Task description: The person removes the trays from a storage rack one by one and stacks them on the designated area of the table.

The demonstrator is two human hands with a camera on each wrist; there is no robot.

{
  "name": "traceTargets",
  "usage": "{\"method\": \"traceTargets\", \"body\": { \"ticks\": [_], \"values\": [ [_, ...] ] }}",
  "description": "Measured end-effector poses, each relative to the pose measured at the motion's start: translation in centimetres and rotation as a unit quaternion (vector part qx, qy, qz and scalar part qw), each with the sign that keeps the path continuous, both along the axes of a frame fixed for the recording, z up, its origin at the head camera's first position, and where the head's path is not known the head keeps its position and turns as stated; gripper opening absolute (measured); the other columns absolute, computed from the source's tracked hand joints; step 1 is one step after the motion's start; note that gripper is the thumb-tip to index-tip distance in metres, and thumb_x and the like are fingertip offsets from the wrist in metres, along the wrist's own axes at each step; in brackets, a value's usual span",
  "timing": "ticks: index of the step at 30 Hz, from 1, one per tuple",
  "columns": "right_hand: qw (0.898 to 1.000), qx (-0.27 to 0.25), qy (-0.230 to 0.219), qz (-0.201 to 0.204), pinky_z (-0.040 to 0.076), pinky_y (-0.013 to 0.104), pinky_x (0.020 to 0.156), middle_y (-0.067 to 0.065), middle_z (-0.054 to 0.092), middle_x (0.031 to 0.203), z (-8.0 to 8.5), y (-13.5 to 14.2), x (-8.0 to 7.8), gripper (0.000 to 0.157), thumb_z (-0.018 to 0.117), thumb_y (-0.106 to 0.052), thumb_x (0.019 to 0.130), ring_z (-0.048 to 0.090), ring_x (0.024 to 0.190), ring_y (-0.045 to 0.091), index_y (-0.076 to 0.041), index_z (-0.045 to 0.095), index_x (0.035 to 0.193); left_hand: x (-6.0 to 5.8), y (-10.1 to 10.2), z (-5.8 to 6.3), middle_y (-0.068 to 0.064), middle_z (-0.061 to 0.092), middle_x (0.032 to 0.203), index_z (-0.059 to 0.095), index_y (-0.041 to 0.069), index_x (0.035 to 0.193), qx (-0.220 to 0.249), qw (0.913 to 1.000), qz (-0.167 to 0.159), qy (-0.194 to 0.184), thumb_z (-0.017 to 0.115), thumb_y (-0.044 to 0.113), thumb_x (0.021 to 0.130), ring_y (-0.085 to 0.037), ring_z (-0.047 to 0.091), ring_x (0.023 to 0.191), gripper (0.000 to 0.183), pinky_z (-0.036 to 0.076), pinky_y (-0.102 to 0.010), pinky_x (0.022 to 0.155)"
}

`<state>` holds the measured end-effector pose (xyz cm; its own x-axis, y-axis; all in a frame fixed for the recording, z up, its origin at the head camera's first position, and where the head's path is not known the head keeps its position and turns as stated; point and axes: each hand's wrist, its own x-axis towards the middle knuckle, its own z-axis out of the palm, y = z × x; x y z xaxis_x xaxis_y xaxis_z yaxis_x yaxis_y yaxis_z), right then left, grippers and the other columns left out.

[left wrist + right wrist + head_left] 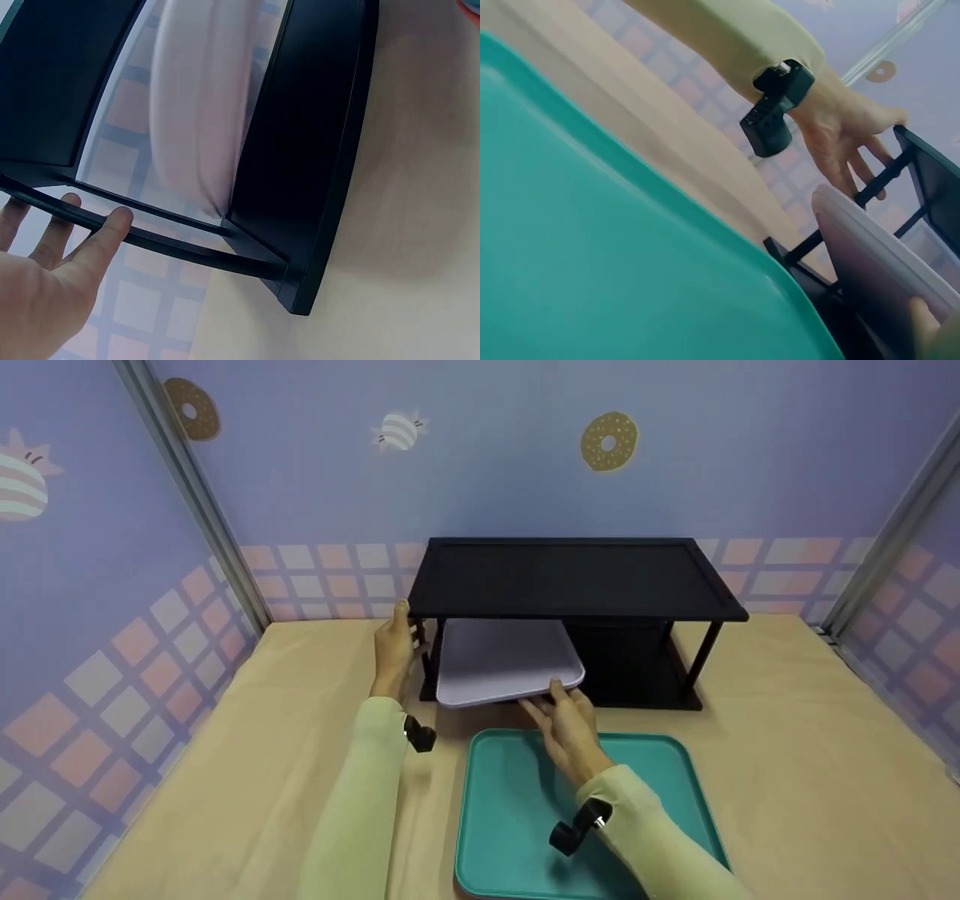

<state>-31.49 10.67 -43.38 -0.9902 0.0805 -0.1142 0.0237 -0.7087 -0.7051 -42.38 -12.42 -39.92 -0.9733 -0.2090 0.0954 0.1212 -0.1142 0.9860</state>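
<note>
My right hand (571, 731) pinches the front rim of a pale lilac tray (510, 664), thumb on top and fingers beneath. The tray sits partly inside the left half of a black two-tier rack (577, 577), tilted, its front edge sticking out. My left hand (394, 649) holds the rack's front left corner, with the thumb at the top shelf's edge and the fingers across the post (187, 255). Seen from the right wrist, the left hand (847, 139) has its fingers spread over that post. In the left wrist view the tray (199, 105) stands between the two shelves.
A teal tray (510, 817) lies on the cream-covered table (300, 780), in front of the rack and under my right forearm. Patterned walls (495, 457) stand behind and at both sides. A black wrist camera (581, 825) sits on each sleeve.
</note>
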Motion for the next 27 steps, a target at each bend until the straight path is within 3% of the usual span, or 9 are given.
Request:
{"method": "traceTargets", "body": {
  "ticks": [11,22,27],
  "values": [
    [0.999,0.041,0.001,-0.001,0.045,0.046,0.111,0.025,0.037,0.157,0.0,3.4,1.0,0.052,0.029,-0.023,0.114,0.042,0.143,0.038,0.001,0.023,0.159,-0.1,-0.2,-0.4,-0.019,0.057,0.138,0.06,-0.001,0.138,0.013,0.9998,-0.011,0.004,0.042,0.046,0.108,-0.034,0.057,0.125,0.058,0.051,-0.049,0.104],
    [0.997,0.073,0.018,0.01,0.039,0.047,0.115,0.023,0.029,0.161,0.4,7.0,2.3,0.056,0.024,-0.026,0.113,0.035,0.147,0.037,0.003,0.016,0.161,-0.1,-0.4,-0.2,-0.018,0.057,0.142,0.057,0.002,0.142,0.01,0.9999,-0.008,-0.005,0.043,0.05,0.106,-0.035,0.055,0.132,0.062,0.051,-0.048,0.105],
    [0.996,0.089,0.013,0.01,0.047,0.039,0.11,0.017,0.039,0.153,0.6,8.2,3.2,0.058,0.025,-0.03,0.113,0.052,0.134,0.025,0.003,0.019,0.16,-0.2,-0.5,-0.3,-0.019,0.055,0.145,0.054,0.001,0.145,0.009,0.9999,-0.013,-0.004,0.043,0.051,0.106,-0.036,0.053,0.134,0.064,0.049,-0.049,0.108]
  ]
}}
